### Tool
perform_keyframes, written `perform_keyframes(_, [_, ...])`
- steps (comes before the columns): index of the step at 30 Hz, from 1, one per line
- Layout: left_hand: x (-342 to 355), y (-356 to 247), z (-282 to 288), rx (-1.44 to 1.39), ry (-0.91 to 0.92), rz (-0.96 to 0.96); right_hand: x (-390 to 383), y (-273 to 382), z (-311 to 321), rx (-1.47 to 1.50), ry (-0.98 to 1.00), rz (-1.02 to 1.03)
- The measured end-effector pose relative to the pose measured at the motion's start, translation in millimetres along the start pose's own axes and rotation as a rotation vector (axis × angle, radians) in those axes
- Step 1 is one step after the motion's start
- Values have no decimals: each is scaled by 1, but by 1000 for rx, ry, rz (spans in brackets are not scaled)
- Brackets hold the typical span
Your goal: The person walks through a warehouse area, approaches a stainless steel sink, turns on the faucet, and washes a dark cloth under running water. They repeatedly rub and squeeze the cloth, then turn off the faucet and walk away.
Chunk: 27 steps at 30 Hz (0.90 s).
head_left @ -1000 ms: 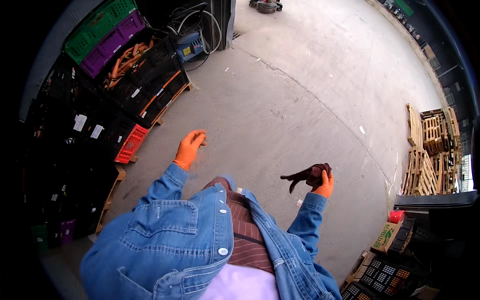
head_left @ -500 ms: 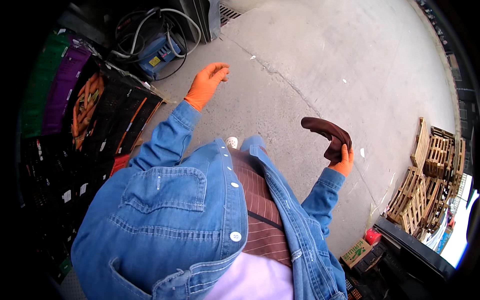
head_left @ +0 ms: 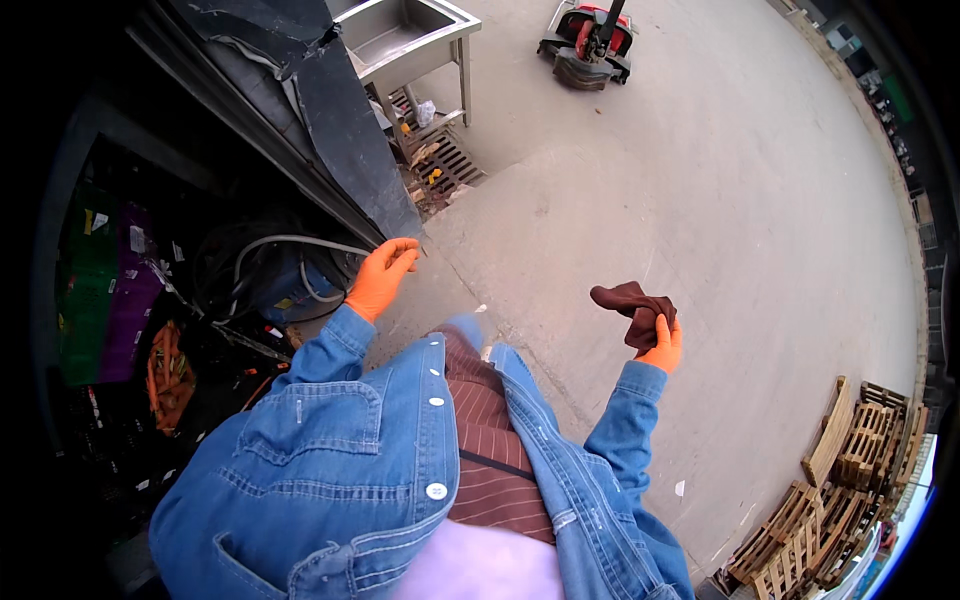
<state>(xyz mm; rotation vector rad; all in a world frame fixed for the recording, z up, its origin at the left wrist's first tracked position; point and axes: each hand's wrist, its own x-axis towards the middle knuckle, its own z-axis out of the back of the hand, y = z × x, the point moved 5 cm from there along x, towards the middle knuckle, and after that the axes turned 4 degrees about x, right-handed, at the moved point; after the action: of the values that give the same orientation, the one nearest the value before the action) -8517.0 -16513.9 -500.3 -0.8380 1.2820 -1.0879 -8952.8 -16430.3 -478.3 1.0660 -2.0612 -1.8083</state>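
My right hand [head_left: 662,345], in an orange glove, grips a crumpled dark brown cloth [head_left: 636,308] at one end. The cloth's free end sticks out to the left above the concrete floor. My left hand [head_left: 383,277], gloved in orange too, is held out in front with nothing visible in it. Its fingers are loosely bent, the thumb a little apart from them. Behind the left hand lie a grey hose [head_left: 290,240] and a blue machine [head_left: 285,293], partly in shadow.
A steel sink [head_left: 405,35] stands ahead over a floor drain [head_left: 445,168], beside a dark panel [head_left: 340,130]. A red pallet truck [head_left: 592,45] is farther off. Wooden pallets [head_left: 790,530] are stacked at the right. Crates, one purple [head_left: 135,290], and carrots [head_left: 168,375] are on the left.
I have moved forward; the sink and pallet truck have come into view, and the crates and pallets have shifted down the picture. The cloth stays in my right hand, its free end less extended.
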Motion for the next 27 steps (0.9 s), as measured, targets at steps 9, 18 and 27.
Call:
perform_keyframes(9, [314,-7,-36,-81,-173,110,282,10,-224,103,98,72])
perform_keyframes(18, [568,-108,-95,-109,-111,54,478,-12,-341,-177,130,-18])
perform_keyframes(27, [806,-119,-86,-66,-327,232,724,-58,-584,-364,291,-100])
